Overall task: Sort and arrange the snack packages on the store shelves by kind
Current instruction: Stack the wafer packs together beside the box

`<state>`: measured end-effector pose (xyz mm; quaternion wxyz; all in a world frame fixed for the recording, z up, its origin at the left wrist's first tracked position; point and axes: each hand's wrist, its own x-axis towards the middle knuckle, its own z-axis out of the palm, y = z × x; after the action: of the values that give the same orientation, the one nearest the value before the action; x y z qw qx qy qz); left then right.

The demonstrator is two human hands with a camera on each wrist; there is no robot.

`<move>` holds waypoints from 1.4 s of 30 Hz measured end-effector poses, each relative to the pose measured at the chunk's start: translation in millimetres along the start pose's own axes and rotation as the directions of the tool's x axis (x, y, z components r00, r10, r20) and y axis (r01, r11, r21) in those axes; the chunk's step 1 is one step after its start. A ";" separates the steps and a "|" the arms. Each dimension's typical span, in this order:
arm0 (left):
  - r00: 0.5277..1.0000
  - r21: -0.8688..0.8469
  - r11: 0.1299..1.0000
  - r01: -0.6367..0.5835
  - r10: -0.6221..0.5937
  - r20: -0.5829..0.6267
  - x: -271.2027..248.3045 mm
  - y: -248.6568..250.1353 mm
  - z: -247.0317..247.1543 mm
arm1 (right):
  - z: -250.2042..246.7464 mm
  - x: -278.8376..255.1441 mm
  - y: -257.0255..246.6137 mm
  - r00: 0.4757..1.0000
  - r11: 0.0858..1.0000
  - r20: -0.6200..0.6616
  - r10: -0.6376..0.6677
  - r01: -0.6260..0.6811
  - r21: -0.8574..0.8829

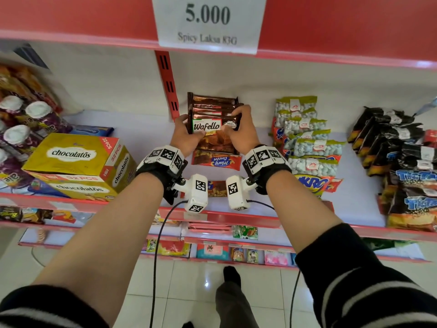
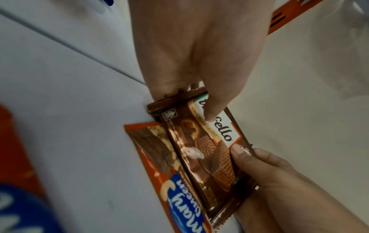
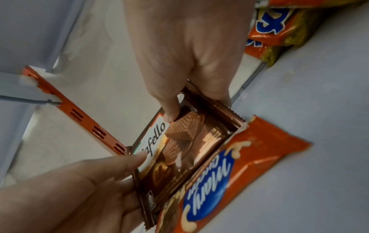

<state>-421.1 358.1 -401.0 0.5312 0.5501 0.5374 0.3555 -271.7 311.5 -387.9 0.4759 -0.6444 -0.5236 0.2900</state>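
A stack of brown Wafello wafer packs [image 1: 214, 114] stands at the back of the white shelf [image 1: 146, 143], by the red upright. Both hands hold the front Wafello pack [image 2: 207, 151] [image 3: 175, 151] by its ends. My left hand [image 1: 184, 136] grips the left end, thumb on the label, and my right hand [image 1: 243, 131] grips the right end. An orange Mary Queen pack [image 1: 216, 160] [image 2: 175, 181] [image 3: 223, 170] lies flat on the shelf just in front. Another orange pack [image 1: 216, 188] lies nearer the shelf edge, partly hidden by the wrist cameras.
A yellow Chocolatos box [image 1: 75, 164] sits at the left, with purple bags [image 1: 26, 124] beyond it. Green-topped candy bags [image 1: 307, 140] over orange packs stand to the right, dark Tic Tac bags [image 1: 406, 166] farther right. A red upper shelf [image 1: 354, 31] hangs overhead.
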 end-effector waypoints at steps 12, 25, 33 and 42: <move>0.995 0.217 0.971 -0.102 0.095 0.041 6.9 0.6 -9.0 | 0.1 9.2 7.0 0.994 0.992 0.041 0.104 -0.107 0.067; 0.992 0.278 0.953 -0.117 0.126 -0.015 7.7 -4.9 -9.0 | -19.3 -38.7 2.9 0.975 0.977 -0.095 0.201 -0.207 -0.052; 0.994 0.297 0.950 -0.095 0.105 -0.020 10.2 -2.9 -10.6 | -11.2 -39.7 3.0 0.946 0.876 0.269 0.183 -0.032 -0.481; 0.994 0.328 0.940 -0.098 0.109 -0.018 11.4 -1.8 -11.2 | -6.0 -33.9 -1.4 0.874 0.742 0.383 0.298 0.040 -0.669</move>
<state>-430.3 371.2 -402.7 0.4037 0.6515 0.5686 0.2988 -276.6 277.4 -388.5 0.0558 -0.7165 -0.6425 0.2661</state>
